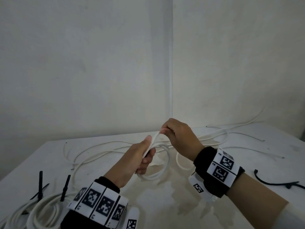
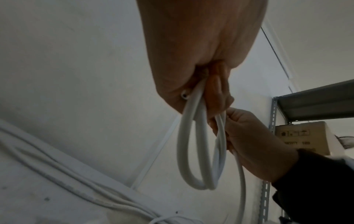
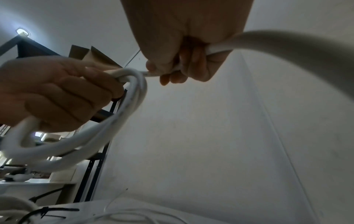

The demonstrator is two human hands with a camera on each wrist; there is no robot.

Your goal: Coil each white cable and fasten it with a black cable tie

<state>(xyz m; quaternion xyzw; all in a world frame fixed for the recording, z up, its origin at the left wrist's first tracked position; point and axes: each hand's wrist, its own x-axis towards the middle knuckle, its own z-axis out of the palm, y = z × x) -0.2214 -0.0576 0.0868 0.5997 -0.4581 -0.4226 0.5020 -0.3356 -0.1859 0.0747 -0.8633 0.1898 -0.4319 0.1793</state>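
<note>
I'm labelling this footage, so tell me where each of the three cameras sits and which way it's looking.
Head: worn on the head, looking forward and down at the white table; shows the left hand and right hand coiling a white cable, plus marker wristbands.
Left wrist: under the left hand, looking up along it past the cable loops to a metal shelf.
Right wrist: under the right hand, looking up towards the wall and the left hand.
Shared: both wrist views show both hands and the cable.

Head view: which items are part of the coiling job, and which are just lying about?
In the job:
- left hand gripping the coil
- right hand pinching the white cable
- loose cables
- tied coils
- spare black tie

Lying about:
- shelving
- cardboard box
</note>
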